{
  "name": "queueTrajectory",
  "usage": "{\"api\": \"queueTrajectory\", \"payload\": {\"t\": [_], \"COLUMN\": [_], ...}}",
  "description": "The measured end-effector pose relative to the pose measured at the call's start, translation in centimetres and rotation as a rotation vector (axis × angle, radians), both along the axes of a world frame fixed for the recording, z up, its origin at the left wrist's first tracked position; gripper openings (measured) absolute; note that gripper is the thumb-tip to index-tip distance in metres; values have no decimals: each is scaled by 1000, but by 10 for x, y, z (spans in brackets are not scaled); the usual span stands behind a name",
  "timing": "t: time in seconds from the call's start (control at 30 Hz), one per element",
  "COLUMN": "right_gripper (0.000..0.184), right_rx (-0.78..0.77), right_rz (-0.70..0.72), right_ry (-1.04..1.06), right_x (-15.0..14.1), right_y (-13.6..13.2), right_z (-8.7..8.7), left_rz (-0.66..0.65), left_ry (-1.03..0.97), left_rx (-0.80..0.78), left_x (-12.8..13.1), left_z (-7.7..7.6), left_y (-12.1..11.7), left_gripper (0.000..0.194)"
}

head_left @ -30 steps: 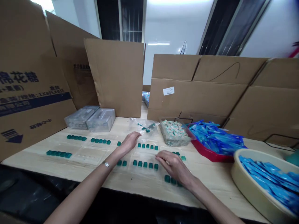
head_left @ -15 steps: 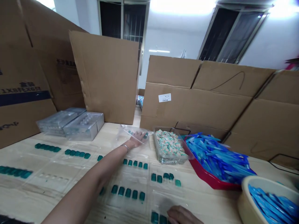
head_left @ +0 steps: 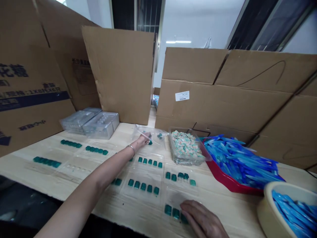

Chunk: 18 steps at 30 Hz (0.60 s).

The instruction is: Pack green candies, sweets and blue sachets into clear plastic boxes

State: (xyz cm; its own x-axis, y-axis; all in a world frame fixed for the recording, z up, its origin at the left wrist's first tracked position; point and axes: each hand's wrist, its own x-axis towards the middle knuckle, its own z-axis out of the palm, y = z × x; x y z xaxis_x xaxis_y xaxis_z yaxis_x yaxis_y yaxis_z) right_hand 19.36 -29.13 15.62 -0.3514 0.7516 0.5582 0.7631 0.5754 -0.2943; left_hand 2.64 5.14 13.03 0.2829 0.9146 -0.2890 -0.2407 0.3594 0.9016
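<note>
My left hand (head_left: 145,139) reaches into a clear plastic bag (head_left: 151,136) at the back of the table, among a few loose teal pieces (head_left: 160,135). Whether its fingers grip one is hidden by the bag. A thin bracelet (head_left: 130,149) circles that wrist. My right hand (head_left: 201,217) rests flat on the near side of a clear blister tray (head_left: 178,201), its fingers touching a row of teal pieces (head_left: 172,211). Further rows of teal pieces (head_left: 143,187) sit in clear trays between my hands.
Stacked clear plastic trays (head_left: 100,125) stand at the back left. A clear box of white-and-green pieces (head_left: 187,147), a red tray of blue strips (head_left: 237,165) and a cream basin of blue strips (head_left: 287,211) line the right. Cardboard sheets (head_left: 218,99) wall the table's back.
My left hand has moved forward from the rows into the plastic bag. My right hand has moved back to the near row. The view has shifted slightly.
</note>
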Motion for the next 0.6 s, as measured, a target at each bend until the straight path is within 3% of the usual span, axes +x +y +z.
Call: {"api": "queueTrajectory", "payload": {"t": [0.1, 0.2, 0.33, 0.47, 0.6], "right_gripper": [22, 20, 19, 25, 25], "right_rx": [-13, -93, -104, -176, -277], "right_rz": [8, 33, 45, 96, 218], "right_ry": [-20, -4, 84, 183, 265], "right_x": [-7, -15, -36, -77, -123], "right_y": [11, 25, 52, 89, 117], "right_z": [-2, 1, 16, 25, 21], "left_rz": [-1, -13, -41, -81, -74], "left_ry": [-115, -269, -487, -639, -713], "left_rx": [-109, -202, -292, -311, -240], "left_x": [-24, -50, -76, -92, -119], "left_z": [14, 22, 22, 17, 12], "left_y": [-14, -45, -115, -189, -236], "left_gripper": [32, 28, 23, 22, 15]}}
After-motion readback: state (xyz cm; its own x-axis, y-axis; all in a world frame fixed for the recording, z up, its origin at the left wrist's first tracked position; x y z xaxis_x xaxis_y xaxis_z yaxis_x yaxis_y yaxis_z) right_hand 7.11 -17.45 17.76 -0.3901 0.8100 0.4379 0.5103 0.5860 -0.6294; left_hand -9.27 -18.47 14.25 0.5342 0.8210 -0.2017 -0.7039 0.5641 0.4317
